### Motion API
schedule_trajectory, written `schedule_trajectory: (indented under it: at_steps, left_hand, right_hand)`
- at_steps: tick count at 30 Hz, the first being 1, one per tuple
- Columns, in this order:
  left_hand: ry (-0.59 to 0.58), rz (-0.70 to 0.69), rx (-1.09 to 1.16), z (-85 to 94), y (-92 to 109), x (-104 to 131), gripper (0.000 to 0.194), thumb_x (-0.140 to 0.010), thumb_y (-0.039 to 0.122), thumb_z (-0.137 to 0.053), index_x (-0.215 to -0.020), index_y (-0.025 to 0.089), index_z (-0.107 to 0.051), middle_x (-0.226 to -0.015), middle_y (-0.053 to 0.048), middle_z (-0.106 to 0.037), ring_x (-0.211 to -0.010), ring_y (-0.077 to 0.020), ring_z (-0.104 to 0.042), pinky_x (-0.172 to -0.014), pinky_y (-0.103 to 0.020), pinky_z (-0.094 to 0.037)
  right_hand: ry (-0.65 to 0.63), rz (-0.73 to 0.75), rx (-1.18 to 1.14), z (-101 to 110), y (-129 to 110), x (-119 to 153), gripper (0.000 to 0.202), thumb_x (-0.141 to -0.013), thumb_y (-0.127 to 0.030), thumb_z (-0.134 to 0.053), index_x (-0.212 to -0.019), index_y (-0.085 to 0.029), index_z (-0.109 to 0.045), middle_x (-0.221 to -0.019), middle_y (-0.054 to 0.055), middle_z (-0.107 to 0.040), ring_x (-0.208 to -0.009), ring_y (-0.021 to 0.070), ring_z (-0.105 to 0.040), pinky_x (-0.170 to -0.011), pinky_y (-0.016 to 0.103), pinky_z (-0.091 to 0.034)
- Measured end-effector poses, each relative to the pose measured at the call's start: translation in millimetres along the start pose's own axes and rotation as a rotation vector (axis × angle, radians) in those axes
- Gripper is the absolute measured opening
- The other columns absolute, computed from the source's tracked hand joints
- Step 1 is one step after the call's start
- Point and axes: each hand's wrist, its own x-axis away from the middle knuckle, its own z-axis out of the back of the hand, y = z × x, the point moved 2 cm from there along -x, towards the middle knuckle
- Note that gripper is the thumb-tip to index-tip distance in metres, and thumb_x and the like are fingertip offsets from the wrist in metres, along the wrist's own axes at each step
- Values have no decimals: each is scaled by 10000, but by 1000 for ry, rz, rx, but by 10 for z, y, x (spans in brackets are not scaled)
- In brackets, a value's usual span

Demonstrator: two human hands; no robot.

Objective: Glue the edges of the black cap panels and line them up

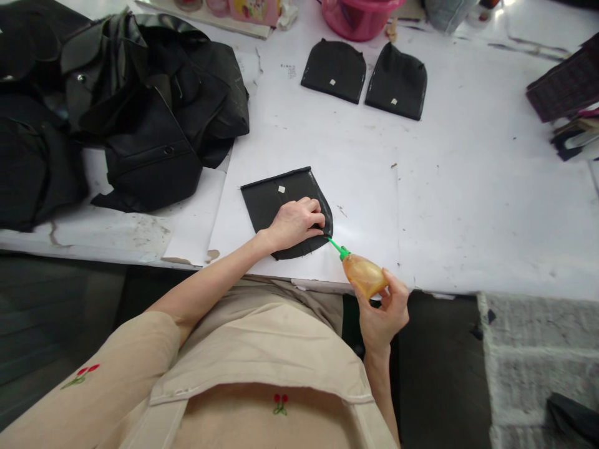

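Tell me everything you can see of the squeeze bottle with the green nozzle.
The bottle is rounded, amber and translucent, apparently soft plastic, with a shiny surface. It narrows to a bright green cap with a thin, tapering nozzle. What it contains cannot be made out. The right hand holds its broad end in the fingers, tilted over the near edge of the white table. The nozzle points away from the body and leftward, its tip at the black piece's rounded edge.

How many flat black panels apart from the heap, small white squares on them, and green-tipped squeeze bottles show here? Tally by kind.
Flat black panels: 3
White squares: 3
Squeeze bottle: 1
Total: 7
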Motion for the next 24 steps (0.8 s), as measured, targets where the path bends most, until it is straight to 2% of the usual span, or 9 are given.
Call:
schedule_trajectory:
  at_steps: [2, 5, 9, 16, 24]
  left_hand:
    - [4, 9, 2, 4, 6, -4, 113, -932, 341, -730, -935, 230, -756, -1068, -57, -682, -991, -220, -620, -731, -315, -445]
    - [3, 20, 11, 16, 0, -3, 126, -943, 340, -708, -977, 230, -758, -1078, -66, -683, -1005, -227, -622, -753, -319, -461]
    - [0, -24, 69, 22, -44, 37, 225, -927, 391, -718, -1077, 227, -755, -1146, -88, -669, -1048, -242, -611, -829, -340, -486]
    - [23, -28, 128, -48, -80, 111, 252, -923, 341, -719, -1145, 224, -742, -1205, -99, -648, -1109, -254, -587, -922, -375, -481]
    - [26, -9, 109, -82, -68, 128, 266, -906, 319, -738, -1156, 229, -738, -1212, -96, -647, -1128, -261, -581, -906, -375, -467]
  right_hand:
    - [1, 34, 27, -15, 0, 10, 547, -797, -319, -883, -1266, -235, -613, -1142, 98, -712, -1038, 265, -723, -830, 422, -654]
    - [15, 10, 55, -37, -15, 3, 521, -801, -345, -876, -1239, -237, -615, -1131, 100, -711, -1040, 269, -721, -847, 440, -651]
    - [41, -67, 44, -53, -62, -17, 479, -810, -363, -862, -1204, -224, -628, -1119, 104, -706, -1071, 276, -712, -826, 428, -655]
    - [28, -267, -116, -35, -76, 4, 542, -770, -385, -892, -1217, -203, -644, -1178, 104, -689, -1088, 281, -706, -840, 423, -656]
    - [101, -275, -114, -62, -15, -36, 585, -730, -401, -914, -1207, -196, -645, -1187, 110, -681, -1107, 304, -703, -863, 462, -652]
